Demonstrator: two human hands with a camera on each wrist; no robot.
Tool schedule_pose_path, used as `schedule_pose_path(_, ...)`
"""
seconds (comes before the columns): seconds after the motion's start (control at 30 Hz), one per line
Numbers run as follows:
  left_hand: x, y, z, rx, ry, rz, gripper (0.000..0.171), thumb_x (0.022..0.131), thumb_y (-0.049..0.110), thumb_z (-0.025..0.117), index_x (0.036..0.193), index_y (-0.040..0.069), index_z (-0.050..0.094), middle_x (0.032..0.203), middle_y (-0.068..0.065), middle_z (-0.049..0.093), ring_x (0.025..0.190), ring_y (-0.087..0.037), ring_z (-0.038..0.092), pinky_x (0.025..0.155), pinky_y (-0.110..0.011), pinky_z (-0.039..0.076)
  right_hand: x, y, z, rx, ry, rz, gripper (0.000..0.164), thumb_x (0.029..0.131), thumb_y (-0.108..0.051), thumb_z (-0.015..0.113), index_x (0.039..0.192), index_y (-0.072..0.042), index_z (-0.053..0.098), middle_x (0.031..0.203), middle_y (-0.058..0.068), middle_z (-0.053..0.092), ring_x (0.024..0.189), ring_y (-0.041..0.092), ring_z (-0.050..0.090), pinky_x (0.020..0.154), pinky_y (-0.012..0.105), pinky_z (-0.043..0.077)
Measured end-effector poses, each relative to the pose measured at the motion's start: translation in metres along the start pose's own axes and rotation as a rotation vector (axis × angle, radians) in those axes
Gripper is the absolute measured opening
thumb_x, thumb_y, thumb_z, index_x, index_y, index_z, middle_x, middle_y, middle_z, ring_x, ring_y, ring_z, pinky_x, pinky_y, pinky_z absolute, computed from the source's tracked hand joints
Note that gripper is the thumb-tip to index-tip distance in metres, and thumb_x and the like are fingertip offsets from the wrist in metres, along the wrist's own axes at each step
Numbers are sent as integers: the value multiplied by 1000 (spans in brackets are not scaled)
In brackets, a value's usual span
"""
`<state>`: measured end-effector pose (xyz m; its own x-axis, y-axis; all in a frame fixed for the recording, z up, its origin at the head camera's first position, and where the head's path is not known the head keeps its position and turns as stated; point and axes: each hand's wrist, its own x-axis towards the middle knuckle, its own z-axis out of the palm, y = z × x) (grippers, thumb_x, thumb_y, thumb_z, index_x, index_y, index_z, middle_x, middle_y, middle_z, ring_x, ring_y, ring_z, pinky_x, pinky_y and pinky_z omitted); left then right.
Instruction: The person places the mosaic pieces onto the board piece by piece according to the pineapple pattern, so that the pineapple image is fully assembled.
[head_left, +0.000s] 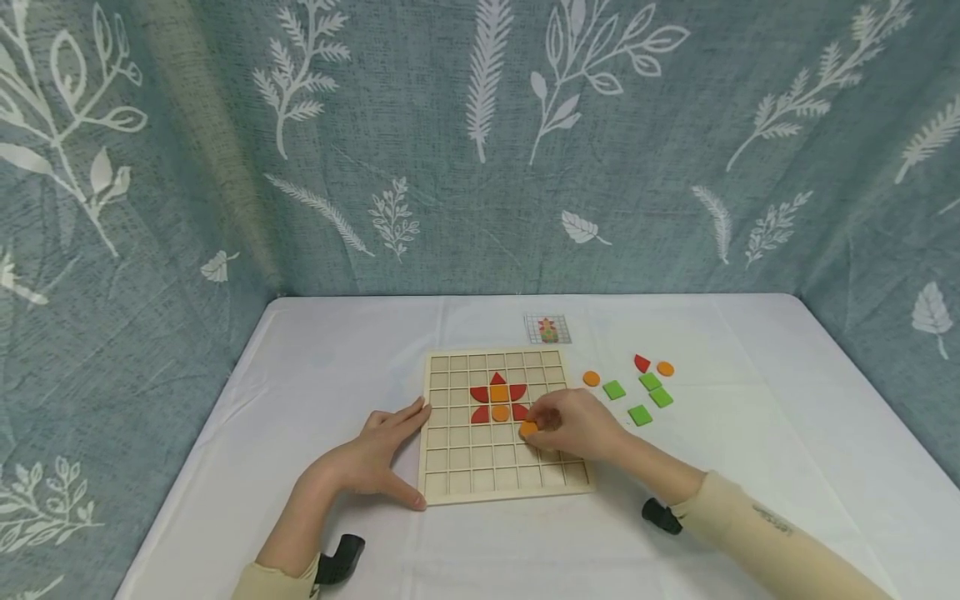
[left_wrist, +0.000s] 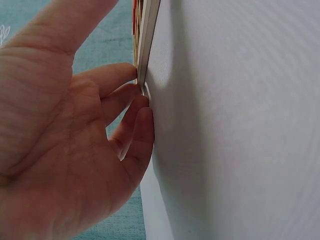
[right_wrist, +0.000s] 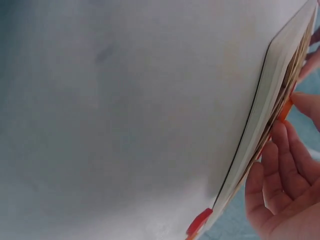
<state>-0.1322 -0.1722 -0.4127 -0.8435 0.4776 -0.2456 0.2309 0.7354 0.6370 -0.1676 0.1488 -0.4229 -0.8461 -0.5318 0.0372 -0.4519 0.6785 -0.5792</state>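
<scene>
A wooden grid board (head_left: 457,460) lies on the table, bearing a red triangle (head_left: 497,379), red rounded pieces (head_left: 480,415), an orange square (head_left: 498,393) and an orange disc (head_left: 500,413). Over the board's right half, my right hand (head_left: 581,427) pinches another orange disc (head_left: 528,429) between thumb and fingers, just below a red piece. That orange disc (right_wrist: 285,110) appears edge-on, close to the grid, in the right wrist view. With thumb and fingers spread, my left hand (head_left: 367,458) rests against the board's left edge; its fingertips (left_wrist: 144,112) meet that edge at the tabletop.
Right of the board lie several loose green squares (head_left: 614,390), two orange discs (head_left: 591,378) and a red piece (head_left: 642,363). A small pattern card (head_left: 548,329) lies behind the board. The white table (head_left: 337,350) backs onto a leaf-patterned curtain (head_left: 450,225).
</scene>
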Motion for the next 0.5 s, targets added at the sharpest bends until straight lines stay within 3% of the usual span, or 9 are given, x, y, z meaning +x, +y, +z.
schedule_pose_path(0.17, 0, 1, 0, -8, -3, -6, 122, 57, 40, 93, 154, 6, 28, 161, -11, 17, 131, -32, 25, 103, -57, 34, 0, -2, 0, -7, -1, -25, 16, 80, -21, 80, 92, -14, 72, 78, -13, 62, 71, 5, 55, 65, 22, 48)
schedule_pose_path(0.33, 0, 2, -1, -5, 0, -6, 122, 56, 40, 94, 153, 6, 28, 161, -11, 18, 131, -32, 25, 103, -56, 34, -1, 2, 0, 71, -19, -37, 15, 82, -17, 78, 96, -15, 73, 84, -13, 66, 75, 3, 58, 69, 23, 50)
schedule_pose_path(0.5, 0, 1, -1, 3, 5, -6, 122, 56, 40, 94, 153, 6, 29, 161, -11, 19, 130, -31, 26, 103, -55, 34, -5, 5, -7, 131, -13, 10, 16, 84, -16, 76, 100, -14, 73, 87, -11, 66, 78, 7, 59, 71, 25, 51)
